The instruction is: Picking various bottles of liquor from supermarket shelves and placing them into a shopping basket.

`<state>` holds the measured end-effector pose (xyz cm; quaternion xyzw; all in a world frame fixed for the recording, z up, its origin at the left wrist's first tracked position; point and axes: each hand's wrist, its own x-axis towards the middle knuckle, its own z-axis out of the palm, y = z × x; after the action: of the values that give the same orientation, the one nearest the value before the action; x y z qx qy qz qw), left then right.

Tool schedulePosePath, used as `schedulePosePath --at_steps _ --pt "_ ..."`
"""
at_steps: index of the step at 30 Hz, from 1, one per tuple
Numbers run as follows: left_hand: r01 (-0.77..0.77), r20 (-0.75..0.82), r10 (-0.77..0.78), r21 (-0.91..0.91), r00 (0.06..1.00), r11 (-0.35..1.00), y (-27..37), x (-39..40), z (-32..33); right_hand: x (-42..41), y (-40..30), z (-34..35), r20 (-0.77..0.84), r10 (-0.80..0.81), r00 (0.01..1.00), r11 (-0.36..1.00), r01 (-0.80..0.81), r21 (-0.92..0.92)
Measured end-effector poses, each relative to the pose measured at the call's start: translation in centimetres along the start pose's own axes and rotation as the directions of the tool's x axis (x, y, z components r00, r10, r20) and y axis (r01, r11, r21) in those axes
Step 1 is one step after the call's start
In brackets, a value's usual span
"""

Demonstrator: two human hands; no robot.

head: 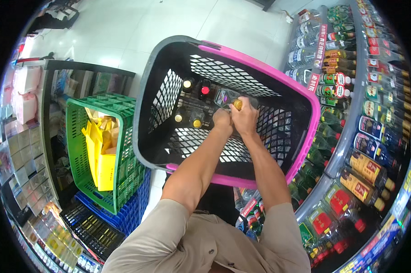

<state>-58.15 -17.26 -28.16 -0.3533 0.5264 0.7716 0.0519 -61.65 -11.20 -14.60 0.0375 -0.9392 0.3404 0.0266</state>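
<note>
Both my hands reach down into a deep black mesh shopping basket (144,92) with a pink rim and handle. My right hand (245,117) grips the gold-capped neck of a clear bottle (222,97). Beside it, my left hand (222,120) is curled with its back towards me; whatever its fingers touch is hidden. Several other bottles stand on the basket floor: one with a pale gold cap (187,84), one with a red top (204,90), one with a cream cap (178,118) and a clear one with a yellow cap (197,123).
At left, a green plastic crate (76,150) holding a yellow paper bag (106,170) rests on blue crates (134,201). A black crate (93,228) lies nearby. Shelves of bottles (369,163) curve along my right. Pale floor tiles (157,20) stretch ahead.
</note>
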Motion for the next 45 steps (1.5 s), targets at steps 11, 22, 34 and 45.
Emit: schedulePosePath --at_steps 11,22,34,45 --pt "-0.376 0.261 0.299 0.336 0.918 0.863 -7.5 7.7 -3.5 2.4 5.5 6.5 0.041 0.009 0.999 1.0 -0.009 0.008" --pt "0.405 -0.037 -0.442 -0.337 0.896 0.85 -1.1 4.6 -1.3 1.4 7.6 8.9 0.046 -0.073 0.996 0.997 0.073 -0.014" --pt "0.438 0.067 -0.469 -0.497 0.88 0.749 0.5 4.4 -1.5 1.9 7.7 9.3 0.06 -0.103 0.993 0.995 0.103 0.01" --pt "0.378 -0.021 -0.426 -0.423 0.904 0.823 1.3 4.4 -2.7 2.2 5.6 9.1 0.183 0.0 0.983 0.998 0.011 -0.059"
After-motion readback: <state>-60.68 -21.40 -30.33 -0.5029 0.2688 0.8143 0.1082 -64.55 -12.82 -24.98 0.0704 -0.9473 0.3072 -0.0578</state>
